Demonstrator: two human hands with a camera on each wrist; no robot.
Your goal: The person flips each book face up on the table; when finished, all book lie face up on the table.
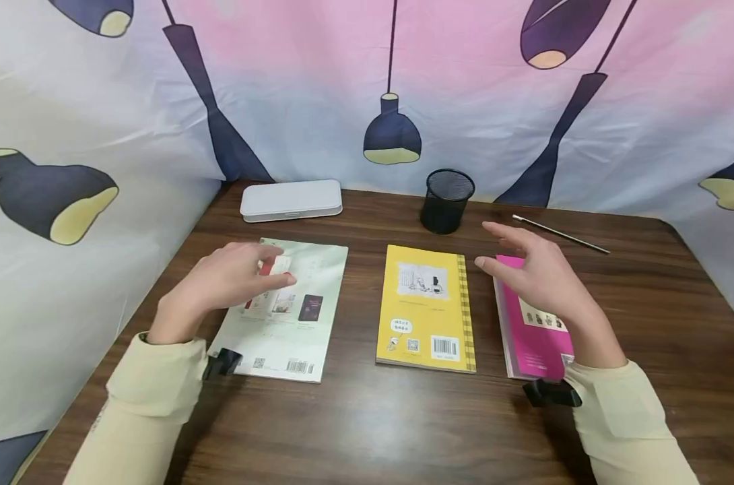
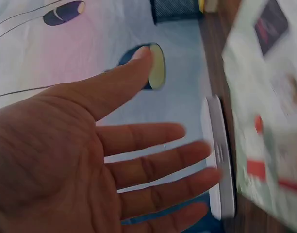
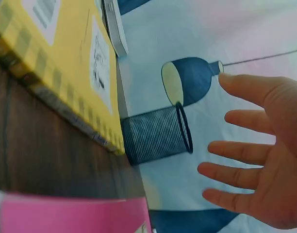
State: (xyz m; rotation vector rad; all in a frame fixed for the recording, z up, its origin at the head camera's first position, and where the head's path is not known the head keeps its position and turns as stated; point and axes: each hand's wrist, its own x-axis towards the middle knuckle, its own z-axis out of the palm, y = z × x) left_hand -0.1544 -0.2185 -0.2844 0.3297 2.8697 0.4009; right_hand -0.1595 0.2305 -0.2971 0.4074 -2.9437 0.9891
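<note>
Here, both hands (image 1: 227, 276) (image 1: 539, 276) hover unclenched; green book (image 1: 297, 323) beneath left, yellow book (image 1: 424, 310) between, pink book (image 1: 532, 345) beneath right.

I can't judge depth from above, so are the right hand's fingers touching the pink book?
Apart. The right wrist view shows patterned cloth visible between the fingers of the right hand and the pink book.

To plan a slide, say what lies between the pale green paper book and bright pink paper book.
In the head view, a yellow rectangular book lies between the green book and pink book, bare brown tabletop either side.
</note>
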